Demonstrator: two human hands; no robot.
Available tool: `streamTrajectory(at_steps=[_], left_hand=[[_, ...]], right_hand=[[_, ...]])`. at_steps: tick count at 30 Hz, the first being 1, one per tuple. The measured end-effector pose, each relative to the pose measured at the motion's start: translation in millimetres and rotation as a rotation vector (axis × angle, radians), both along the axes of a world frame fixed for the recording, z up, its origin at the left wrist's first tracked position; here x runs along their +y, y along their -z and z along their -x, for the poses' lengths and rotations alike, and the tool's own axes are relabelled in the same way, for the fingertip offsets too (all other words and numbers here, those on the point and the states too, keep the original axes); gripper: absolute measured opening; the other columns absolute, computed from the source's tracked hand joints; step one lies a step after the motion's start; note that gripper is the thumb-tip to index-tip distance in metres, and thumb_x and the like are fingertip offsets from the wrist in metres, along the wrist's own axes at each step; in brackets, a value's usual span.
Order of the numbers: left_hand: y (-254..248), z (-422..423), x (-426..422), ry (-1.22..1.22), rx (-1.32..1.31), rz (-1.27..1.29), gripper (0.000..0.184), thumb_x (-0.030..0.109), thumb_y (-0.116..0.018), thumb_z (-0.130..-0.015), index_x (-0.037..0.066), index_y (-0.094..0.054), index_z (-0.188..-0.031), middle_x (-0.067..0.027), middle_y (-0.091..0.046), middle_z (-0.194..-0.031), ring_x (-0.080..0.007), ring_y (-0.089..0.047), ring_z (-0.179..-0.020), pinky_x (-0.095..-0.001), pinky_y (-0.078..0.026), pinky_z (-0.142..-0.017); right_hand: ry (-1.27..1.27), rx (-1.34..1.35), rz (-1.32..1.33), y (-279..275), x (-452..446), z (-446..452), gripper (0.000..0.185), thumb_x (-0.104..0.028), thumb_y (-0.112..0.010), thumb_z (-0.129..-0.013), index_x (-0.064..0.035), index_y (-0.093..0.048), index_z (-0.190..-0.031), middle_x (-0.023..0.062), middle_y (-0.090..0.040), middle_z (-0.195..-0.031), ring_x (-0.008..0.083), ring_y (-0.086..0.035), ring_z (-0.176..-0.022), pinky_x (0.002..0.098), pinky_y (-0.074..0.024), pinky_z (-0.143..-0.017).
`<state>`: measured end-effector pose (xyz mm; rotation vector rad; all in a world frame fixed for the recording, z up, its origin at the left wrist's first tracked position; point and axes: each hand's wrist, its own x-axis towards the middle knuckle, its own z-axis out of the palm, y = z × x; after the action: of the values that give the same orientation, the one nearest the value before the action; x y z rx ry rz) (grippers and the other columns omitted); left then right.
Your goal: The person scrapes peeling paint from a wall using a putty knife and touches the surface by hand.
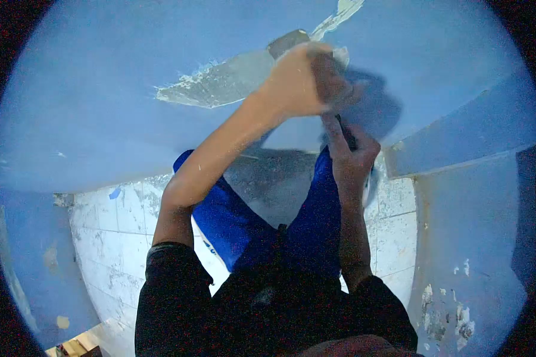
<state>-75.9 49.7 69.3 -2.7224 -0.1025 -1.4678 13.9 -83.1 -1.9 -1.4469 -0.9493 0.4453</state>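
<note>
Against the blue wall, my left hand (pixel 307 80) is curled and partly blurred, so what is in its fingers is hidden. Beside its knuckles shows a dark grey, squarish patch or piece (pixel 287 41); I cannot tell whether it is held or part of the wall. Just below, my right hand (pixel 356 152) is closed around a tool with a black handle (pixel 345 134). The tool's working end is hidden behind my left hand. A bare grey plaster patch (pixel 220 80) with ragged, flaked paint edges lies to the left of my left hand.
The blue wall (pixel 113 89) rises in front of me, with a pale scraped streak (pixel 339 16) near the top. My knees in blue trousers (pixel 226 217) are close to it. White tiled floor (pixel 116 238) lies below. A side wall (pixel 476 238) with peeling paint stands at the right.
</note>
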Motion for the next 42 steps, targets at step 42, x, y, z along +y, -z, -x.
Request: streamTrajectory(at_steps=[42], left_hand=[[12, 10, 7, 0.093, 0.059, -0.123, 0.017, 0.023, -0.067, -0.066, 0.01, -0.058, -0.06, -0.0074, -0.048, -0.053, -0.0272, -0.05, -0.053, -0.0381, -0.046, -0.053]], right_hand=[[0.014, 0.06, -0.03, 5, -5, 19, 0.019, -0.017, -0.07, -0.084, 0.0019, -0.069, -0.083, -0.0015, -0.055, -0.06, 0.0048, -0.044, -0.05, 0.0226, -0.0309, -0.044]])
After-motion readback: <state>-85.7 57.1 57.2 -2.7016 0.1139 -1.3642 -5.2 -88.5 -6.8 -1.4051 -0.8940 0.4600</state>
